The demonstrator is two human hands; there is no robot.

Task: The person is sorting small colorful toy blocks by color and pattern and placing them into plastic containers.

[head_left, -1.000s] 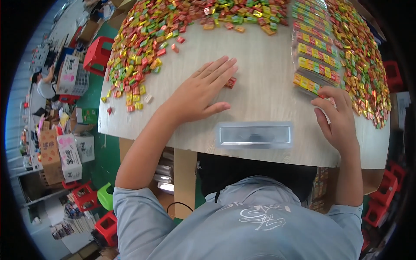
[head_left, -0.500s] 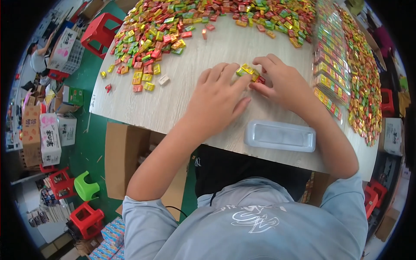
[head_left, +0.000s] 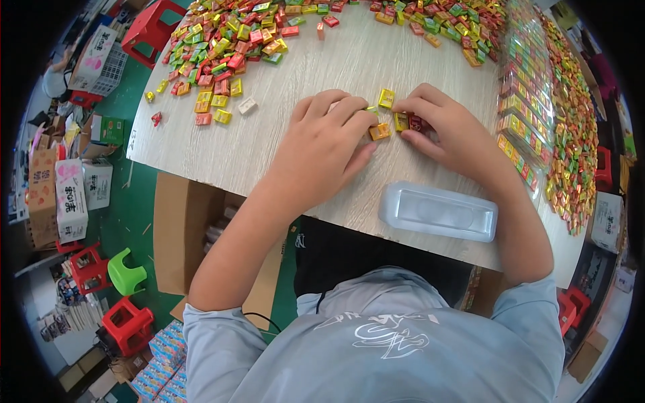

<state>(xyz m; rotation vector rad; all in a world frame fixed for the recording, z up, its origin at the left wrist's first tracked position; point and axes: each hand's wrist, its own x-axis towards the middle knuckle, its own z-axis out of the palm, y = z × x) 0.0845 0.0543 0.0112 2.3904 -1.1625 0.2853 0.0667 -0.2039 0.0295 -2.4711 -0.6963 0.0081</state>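
Note:
Small foil-wrapped sweets lie between my two hands on the pale wooden table [head_left: 222, 158]. My left hand [head_left: 326, 144] rests palm down with fingers bent over a few of them and the thumb held apart. An orange-yellow sweet [head_left: 379, 131] touches its index fingertip, and a green one shows partly beneath the fingers. My right hand [head_left: 447, 131] has thumb and fingers closed about a yellow sweet [head_left: 401, 121] and a dark red sweet [head_left: 416, 123] side by side. Another yellow sweet [head_left: 386, 98] sits upright just beyond, between the hands.
A clear plastic tray [head_left: 437, 215] stands near the table's front edge. Loose sweets [head_left: 235, 43] are heaped along the far side. Filled clear packs [head_left: 524, 101] stand at the right, beside another heap [head_left: 571, 141]. A single white piece [head_left: 247, 106] lies left of my left hand.
The yellow sweets bunched between my hands have come apart, with one now standing alone beyond them. My left fingers have bent more. The whole view has shifted slightly.

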